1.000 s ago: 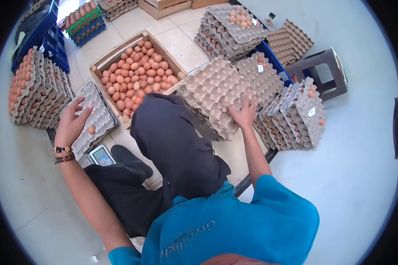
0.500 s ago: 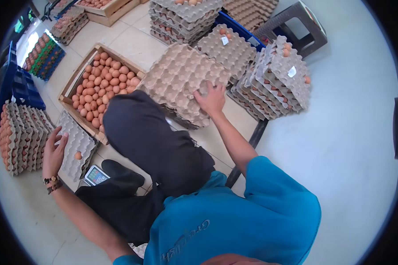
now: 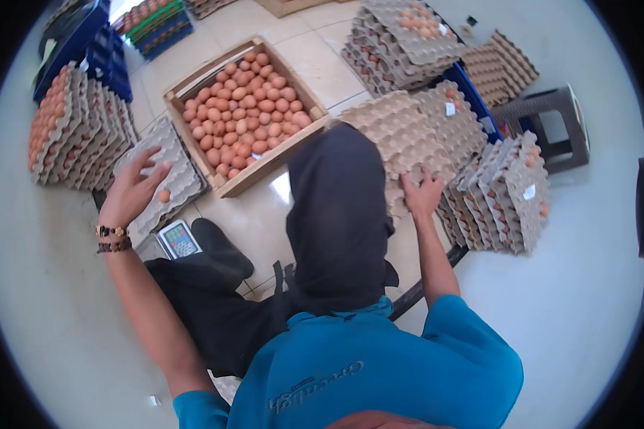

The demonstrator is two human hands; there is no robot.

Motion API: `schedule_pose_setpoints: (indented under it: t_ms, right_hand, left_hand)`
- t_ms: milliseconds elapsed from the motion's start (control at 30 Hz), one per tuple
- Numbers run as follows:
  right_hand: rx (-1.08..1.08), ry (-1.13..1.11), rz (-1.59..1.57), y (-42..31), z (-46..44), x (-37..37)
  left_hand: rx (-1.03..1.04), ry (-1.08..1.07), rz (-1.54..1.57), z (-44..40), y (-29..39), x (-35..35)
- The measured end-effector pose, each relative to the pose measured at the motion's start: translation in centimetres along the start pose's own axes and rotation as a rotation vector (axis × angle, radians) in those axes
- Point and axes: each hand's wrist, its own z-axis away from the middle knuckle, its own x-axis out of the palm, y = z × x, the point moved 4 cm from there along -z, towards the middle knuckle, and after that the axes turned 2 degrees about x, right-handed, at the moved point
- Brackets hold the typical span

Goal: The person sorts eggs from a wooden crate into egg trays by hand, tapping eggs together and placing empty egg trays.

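My left hand [image 3: 134, 187] hovers with fingers apart over a grey egg tray [image 3: 166, 161] at the left; one brown egg [image 3: 164, 195] sits in that tray, beside the hand. On the right, my right hand [image 3: 422, 193] rests with spread fingers on the near edge of a stack of bare cardboard trays [image 3: 390, 132]. Between the hands, a wooden crate [image 3: 257, 168] full of brown eggs [image 3: 247, 107] stands on the floor. A scale with a lit display [image 3: 179, 239] lies below the left tray.
Tall stacks of filled trays stand at the left [image 3: 82, 136], back right [image 3: 401, 46] and right [image 3: 504, 193]. A grey plastic stool [image 3: 572, 125] is near the right wall, by a blue crate [image 3: 472, 89]. My bent knee [image 3: 336, 171] rises between crate and bare trays.
The view swung left and back. My raised knee has moved right, away from the wooden crate and over part of the bare tray stack. Both hands keep much the same pose.
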Motion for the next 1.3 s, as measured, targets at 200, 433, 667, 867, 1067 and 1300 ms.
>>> schedule_pose_setpoints:
  t_ms: [200, 433, 667, 867, 1067, 1300]
  right_hand:
    - [-0.055, -0.114, 0.133, -0.5, -2.6, -1.3]
    - [-0.698, 0.093, -0.322, -22.1, -9.2, -7.8]
    - [-1.298, -0.813, 0.311, -40.2, -5.2, 15.2]
    - [-1.277, -0.173, 0.4, -41.9, -4.0, 27.3]
    - [-1.172, -0.27, 0.483, -43.0, -3.7, 26.6]
    - [-1.229, -0.297, 0.462, -43.3, -5.0, 28.7]
  left_hand:
    - [0.026, 0.023, 0.085, 1.1, 0.7, -0.7]
    - [0.051, 0.044, -0.002, -0.1, 1.4, -1.6]
    - [0.074, 0.107, -0.112, -1.0, -0.2, -0.3]
    - [-0.064, 0.133, -0.11, 0.8, -0.8, -1.4]
    - [-0.075, 0.157, -0.112, 1.1, -1.4, -1.3]
    - [-0.106, 0.097, -0.112, 0.5, -0.2, -1.1]
